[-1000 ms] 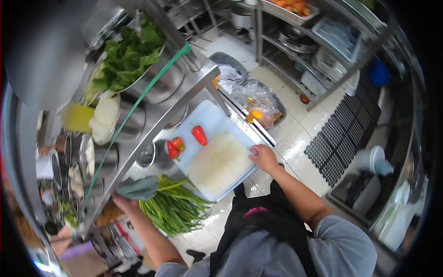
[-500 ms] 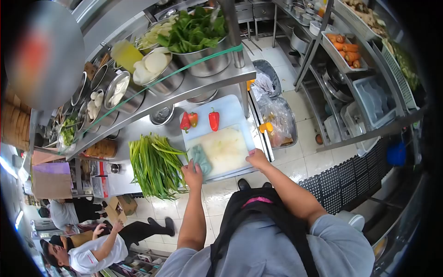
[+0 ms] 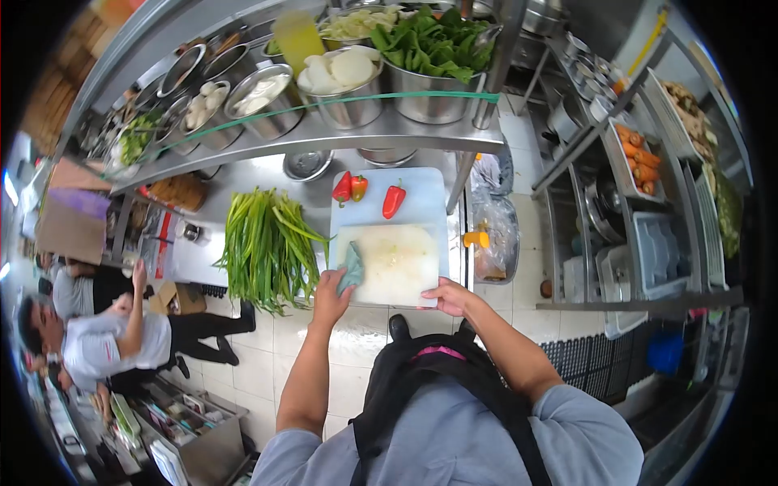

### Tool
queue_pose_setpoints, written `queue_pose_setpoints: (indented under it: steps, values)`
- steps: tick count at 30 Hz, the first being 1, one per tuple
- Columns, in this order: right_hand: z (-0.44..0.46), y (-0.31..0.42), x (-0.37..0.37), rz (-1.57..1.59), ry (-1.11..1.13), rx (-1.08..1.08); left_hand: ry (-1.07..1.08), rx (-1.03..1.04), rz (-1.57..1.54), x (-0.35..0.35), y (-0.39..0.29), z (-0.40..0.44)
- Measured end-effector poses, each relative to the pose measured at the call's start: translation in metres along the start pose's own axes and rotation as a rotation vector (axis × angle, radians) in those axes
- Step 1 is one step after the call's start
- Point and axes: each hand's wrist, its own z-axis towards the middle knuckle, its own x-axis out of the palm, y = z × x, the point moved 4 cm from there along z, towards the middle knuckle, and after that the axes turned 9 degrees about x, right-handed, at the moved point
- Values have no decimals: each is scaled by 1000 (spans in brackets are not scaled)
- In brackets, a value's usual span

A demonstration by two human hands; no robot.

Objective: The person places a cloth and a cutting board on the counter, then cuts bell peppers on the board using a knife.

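A steel shelf (image 3: 324, 139) runs over the table (image 3: 212, 243), carrying a row of metal containers. The largest pot (image 3: 429, 107) is heaped with leafy greens (image 3: 429, 40). Beside it, a metal bowl (image 3: 347, 112) holds white slices (image 3: 350, 68), and farther left one container (image 3: 279, 113) has a pale white food in it and another (image 3: 217, 136) holds small round white pieces (image 3: 207, 99). A yellow-filled container (image 3: 297, 39) stands behind them. On the rack at the right, a tray (image 3: 660, 180) holds carrots (image 3: 639, 160).

Below the shelf, a blue-white board (image 3: 423, 188) bears three peppers (image 3: 393, 202), with a cream board (image 3: 397, 257) at its near end. A bunch of long green stalks (image 3: 267, 247) lies to the left, and a small metal bowl (image 3: 308, 165) sits behind.

The left hand (image 3: 330, 296) is partly closed, its fingers against the gray-green cloth (image 3: 352, 269) at the cream board's left side. The right hand (image 3: 450, 296) is partly curled, gripping that board's near right corner.

Half a second ago the cloth lay flatter on the board; now it is more bunched. The right hand has moved from the right edge down to the corner. One co-worker (image 3: 105, 340) now has a forearm raised.
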Motion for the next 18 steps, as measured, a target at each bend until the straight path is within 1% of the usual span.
queue_pose_setpoints:
  steps: [2,3,4,5,6,7,8,9,10,12,13,14,15,16,18]
  values:
    - [-15,0,-10,-58,19,0,-17,22,-124,4,-9,-6]
    - [-25,3,-17,-88,17,-15,-41,2,-109,5,-21,-9]
    - [-40,8,-21,-105,37,-3,-116,-56,-201,5,-36,-14]
    - [-60,14,-30,-120,31,-56,-188,-108,-296,5,-50,-18]
    - [-86,22,-35,-131,21,-111,-197,-114,-287,4,-68,-21]
    - [-112,29,-42,-136,27,-111,-271,-228,-422,4,-82,-25]
    - [-141,39,-49,-137,35,-162,-343,-339,-561,9,-93,-29]
    - [-170,50,-56,-139,40,-218,-421,-390,-733,20,-98,-35]
    - [-198,58,-66,-146,41,-225,-426,-382,-736,27,-110,-37]
    - [-250,73,-86,-62,-30,-334,-670,-573,-1399,45,-129,-45]
    - [-273,79,-91,-67,-28,-339,-669,-619,-1427,56,-131,-50]
    - [-295,86,-96,-66,-47,-385,-674,-613,-1429,65,-130,-55]
    - [-310,91,-102,-62,-67,-429,-685,-641,-1557,75,-127,-62]
    - [-316,92,-109,-64,-64,-429,-692,-670,-1684,77,-131,-65]
    - [-325,94,-121,-130,-102,-450,-688,-631,-1677,67,-133,-66]
